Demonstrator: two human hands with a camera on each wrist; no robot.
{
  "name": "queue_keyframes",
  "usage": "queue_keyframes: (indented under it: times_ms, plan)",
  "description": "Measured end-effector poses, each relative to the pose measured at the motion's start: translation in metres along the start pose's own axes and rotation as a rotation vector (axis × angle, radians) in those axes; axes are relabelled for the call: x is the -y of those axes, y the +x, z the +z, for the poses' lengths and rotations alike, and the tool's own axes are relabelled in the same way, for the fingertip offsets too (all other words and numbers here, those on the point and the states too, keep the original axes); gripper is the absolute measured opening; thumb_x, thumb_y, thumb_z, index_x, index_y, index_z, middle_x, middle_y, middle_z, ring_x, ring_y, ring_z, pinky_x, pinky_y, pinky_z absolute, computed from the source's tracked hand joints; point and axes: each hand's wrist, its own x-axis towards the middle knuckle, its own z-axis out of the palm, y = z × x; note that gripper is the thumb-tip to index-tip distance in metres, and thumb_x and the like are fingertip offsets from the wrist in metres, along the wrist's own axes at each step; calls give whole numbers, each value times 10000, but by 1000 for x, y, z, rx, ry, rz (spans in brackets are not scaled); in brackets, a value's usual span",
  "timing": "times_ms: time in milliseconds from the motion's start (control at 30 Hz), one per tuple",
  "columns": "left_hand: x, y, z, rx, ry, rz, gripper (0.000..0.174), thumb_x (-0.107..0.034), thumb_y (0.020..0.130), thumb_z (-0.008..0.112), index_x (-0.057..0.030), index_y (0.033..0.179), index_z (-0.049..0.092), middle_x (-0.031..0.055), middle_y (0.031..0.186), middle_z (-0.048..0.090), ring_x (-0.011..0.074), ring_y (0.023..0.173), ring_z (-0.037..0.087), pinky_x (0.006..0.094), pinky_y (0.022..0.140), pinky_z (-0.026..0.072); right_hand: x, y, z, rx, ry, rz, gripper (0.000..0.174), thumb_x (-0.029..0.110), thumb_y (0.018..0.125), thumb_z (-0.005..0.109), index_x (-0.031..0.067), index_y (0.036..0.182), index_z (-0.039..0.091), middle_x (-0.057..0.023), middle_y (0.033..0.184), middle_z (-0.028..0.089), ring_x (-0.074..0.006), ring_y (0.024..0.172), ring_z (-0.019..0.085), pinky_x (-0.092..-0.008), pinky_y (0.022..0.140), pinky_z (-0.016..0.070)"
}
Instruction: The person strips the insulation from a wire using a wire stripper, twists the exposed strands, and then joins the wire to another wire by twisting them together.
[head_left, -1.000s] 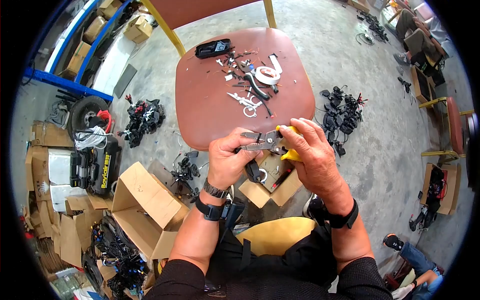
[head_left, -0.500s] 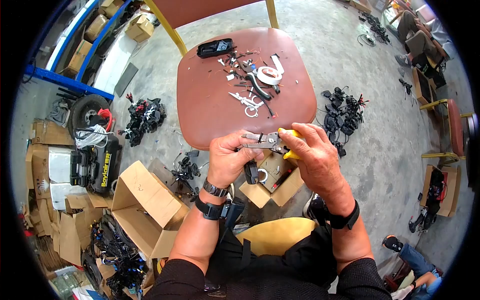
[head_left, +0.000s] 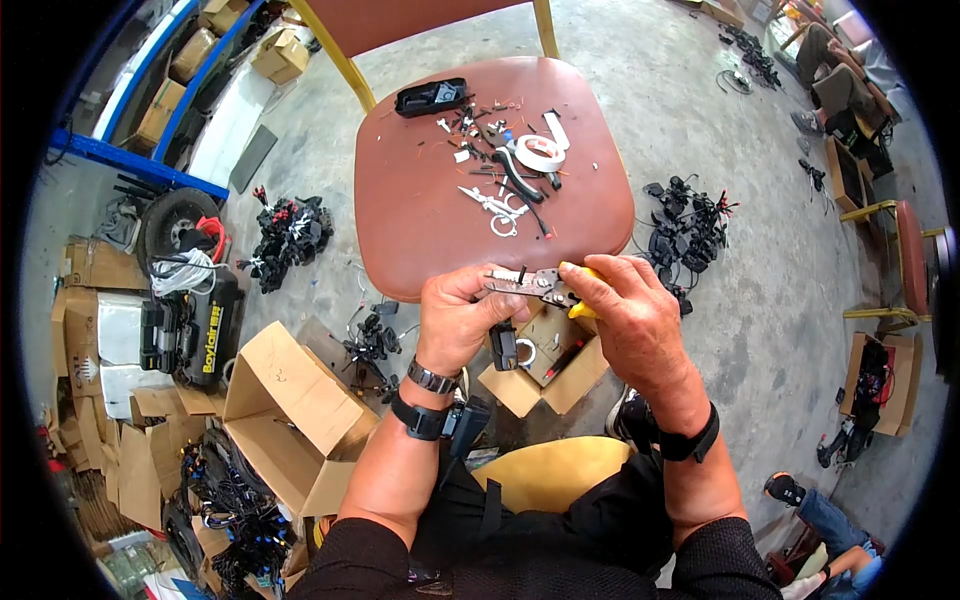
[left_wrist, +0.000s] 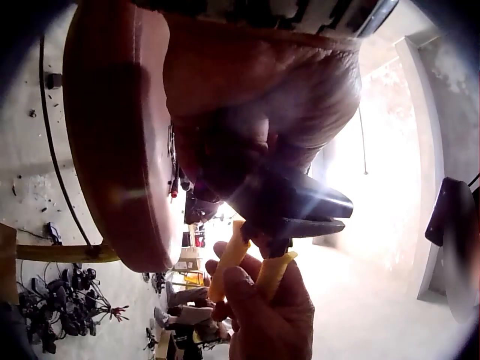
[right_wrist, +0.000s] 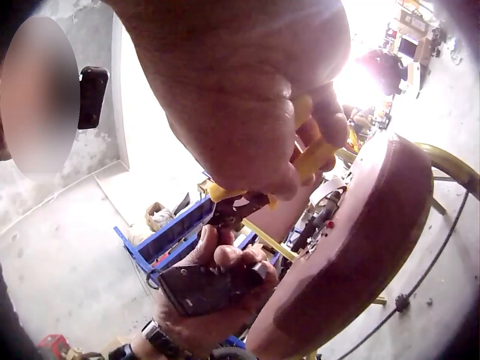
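Note:
My right hand (head_left: 640, 315) grips the yellow handles of a wire stripper (head_left: 540, 284), whose metal jaws reach left to my other hand's fingertips. A short thin black wire end (head_left: 522, 270) sticks up at those jaws. My left hand (head_left: 455, 310) holds a black plastic box-shaped part (head_left: 503, 345) that hangs below its fingers. In the right wrist view the box-shaped part (right_wrist: 196, 289) lies against the left palm, and the stripper's jaws meet the left fingertips. From the left wrist the yellow handles (left_wrist: 274, 276) show between the right thumb and fingers.
Just ahead is a red-brown chair seat (head_left: 420, 220) with white tape (head_left: 540, 153), black-handled pliers (head_left: 517, 178), white scissors (head_left: 490, 203), a black tray (head_left: 430, 97) and scraps. An open carton (head_left: 300, 390) stands left, another (head_left: 550, 390) beneath my hands. Cable bundles (head_left: 685, 230) lie on the floor.
The right hand has squeezed the yellow handles closer together, and the stripper's jaws have narrowed at the black wire. The left hand keeps its hold on the black part, nearly in place.

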Motion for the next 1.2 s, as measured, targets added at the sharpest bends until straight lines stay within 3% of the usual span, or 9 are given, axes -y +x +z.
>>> queue_keyframes:
  times_ms: [200, 500, 600, 733, 1033, 1200]
  plan:
    - [5, 2, -3, 5, -8, 7, 155, -93, 904, 775, 23, 1002, 746, 42, 872, 737, 100, 767, 674, 251, 694, 553, 0, 1, 1, 12, -14, 1, 464, 18, 770, 654, 150, 1213, 701, -95, 1067, 669, -290, 973, 666, -382, 800, 586]
    - [1, 3, -3, -33, 68, -96, 134, -113, 917, 752, 19, 937, 737, 60, 851, 736, 117, 756, 678, 248, 696, 537, 3, 1, -2, 98, -49, 33, 507, 10, 767, 638, 166, 1246, 688, -66, 991, 639, -275, 934, 650, -374, 754, 580]
    - [4, 6, -4, -28, 64, -53, 133, -135, 906, 781, -7, 907, 744, 28, 786, 726, 84, 719, 656, 239, 627, 530, 5, 1, -3, 147, -59, 49, 520, 22, 776, 638, 175, 1272, 675, -61, 954, 621, -272, 916, 643, -383, 739, 569]
    - [11, 10, -6, -26, 25, -79, 117, -120, 916, 766, -10, 889, 735, 34, 790, 730, 83, 710, 651, 242, 626, 531, 4, 1, -3, 214, -94, 26, 529, 45, 794, 651, 171, 1307, 648, -69, 926, 599, -271, 901, 640, -407, 742, 547]
    - [14, 15, -5, 20, 88, -52, 79, -77, 919, 746, -2, 897, 736, 36, 816, 736, 81, 743, 656, 244, 668, 530, 3, 0, -1, 264, 334, 267, 594, 106, 756, 800, 89, 1304, 570, -166, 1004, 589, -399, 910, 635, -481, 788, 534]
    - [15, 18, 1, 84, 158, -23, 74, -61, 905, 748, 8, 878, 744, 24, 835, 731, 73, 758, 647, 252, 691, 527, -9, -6, 9, 229, 367, 251, 555, 47, 757, 731, 46, 1283, 552, -179, 1032, 610, -404, 945, 622, -474, 828, 519]
